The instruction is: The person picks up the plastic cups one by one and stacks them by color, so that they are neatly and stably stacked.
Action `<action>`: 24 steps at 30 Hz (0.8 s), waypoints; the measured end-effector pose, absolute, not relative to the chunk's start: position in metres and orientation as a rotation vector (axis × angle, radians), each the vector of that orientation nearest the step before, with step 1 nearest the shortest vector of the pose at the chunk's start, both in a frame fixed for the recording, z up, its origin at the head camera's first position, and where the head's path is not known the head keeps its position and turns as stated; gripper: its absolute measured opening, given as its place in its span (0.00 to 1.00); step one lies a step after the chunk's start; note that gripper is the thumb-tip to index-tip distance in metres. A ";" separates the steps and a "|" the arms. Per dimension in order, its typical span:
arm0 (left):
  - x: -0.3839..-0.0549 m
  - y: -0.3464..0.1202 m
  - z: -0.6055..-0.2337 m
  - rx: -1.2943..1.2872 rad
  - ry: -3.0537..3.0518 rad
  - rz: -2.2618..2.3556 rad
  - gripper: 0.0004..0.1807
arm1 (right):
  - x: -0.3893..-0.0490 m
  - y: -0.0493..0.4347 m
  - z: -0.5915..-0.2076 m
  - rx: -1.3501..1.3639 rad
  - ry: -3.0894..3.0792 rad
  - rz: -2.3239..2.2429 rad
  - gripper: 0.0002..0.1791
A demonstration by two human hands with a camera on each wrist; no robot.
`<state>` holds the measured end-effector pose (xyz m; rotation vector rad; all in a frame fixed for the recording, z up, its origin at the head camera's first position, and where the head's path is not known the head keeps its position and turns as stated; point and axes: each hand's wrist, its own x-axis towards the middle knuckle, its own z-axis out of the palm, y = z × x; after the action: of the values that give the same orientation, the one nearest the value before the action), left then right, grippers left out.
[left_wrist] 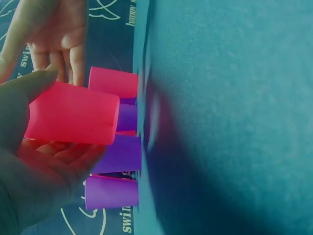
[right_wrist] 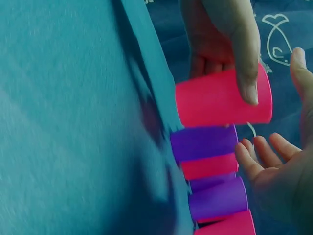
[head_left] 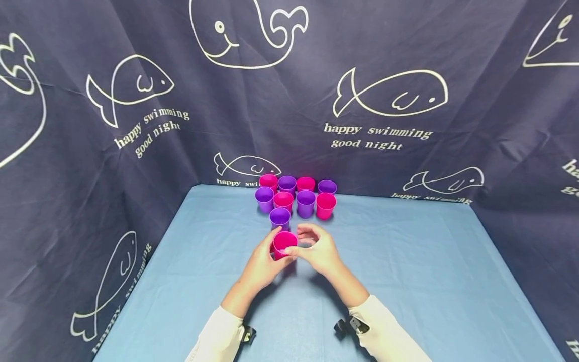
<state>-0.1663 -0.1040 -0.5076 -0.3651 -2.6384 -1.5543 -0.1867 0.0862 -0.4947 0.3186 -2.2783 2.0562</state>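
Observation:
In the head view my left hand grips a pink cup from its left side. The left wrist view shows the thumb on one side of this cup and the fingers on the other, with its base just above the table. Beside the cup, my right hand is spread with nothing in its grasp. Its thumb overlaps the cup's rim in the head view, but the right wrist view shows the right hand apart from it. Directly behind the held cup stands a purple cup, partly hidden.
Several more pink and purple cups stand upright in two rows at the table's back edge, among them a pink cup at the right end and a purple cup at the left. A dark curtain surrounds the blue table.

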 end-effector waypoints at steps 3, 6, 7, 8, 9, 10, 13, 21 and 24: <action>-0.166 -0.104 -0.508 -0.351 -2.640 -1.578 0.45 | -0.193 0.093 -0.497 0.321 -2.236 1.962 0.40; -0.165 -0.105 -0.509 -0.330 -2.648 -1.597 0.44 | -0.200 0.100 -0.500 0.289 -2.226 1.854 0.45; -0.165 -0.105 -0.509 -0.323 -2.657 -1.603 0.45 | -0.202 0.102 -0.500 0.282 -2.219 1.830 0.47; -0.164 -0.106 -0.509 -0.314 -2.669 -1.605 0.45 | -0.204 0.104 -0.501 0.272 -2.209 1.816 0.49; -0.164 -0.106 -0.509 -0.313 -2.680 -1.604 0.46 | -0.206 0.106 -0.501 0.259 -2.204 1.799 0.51; -0.164 -0.106 -0.510 -0.315 -2.693 -1.600 0.46 | -0.207 0.107 -0.501 0.243 -2.201 1.782 0.52; -0.162 -0.106 -0.510 -0.322 -2.727 -1.613 0.46 | -0.209 0.112 -0.500 0.190 -2.209 1.737 0.54; -0.159 -0.106 -0.512 -0.326 -2.693 -1.637 0.36 | -0.212 0.117 -0.496 0.110 -2.285 1.638 0.55; -0.160 -0.105 -0.511 -0.340 -2.691 -1.637 0.34 | -0.214 0.118 -0.496 0.089 -2.274 1.610 0.54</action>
<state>-0.1597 -0.1055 -0.5113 -0.3396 -2.6907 -1.6370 -0.2143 0.1184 -0.4963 0.0888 -2.2742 1.6097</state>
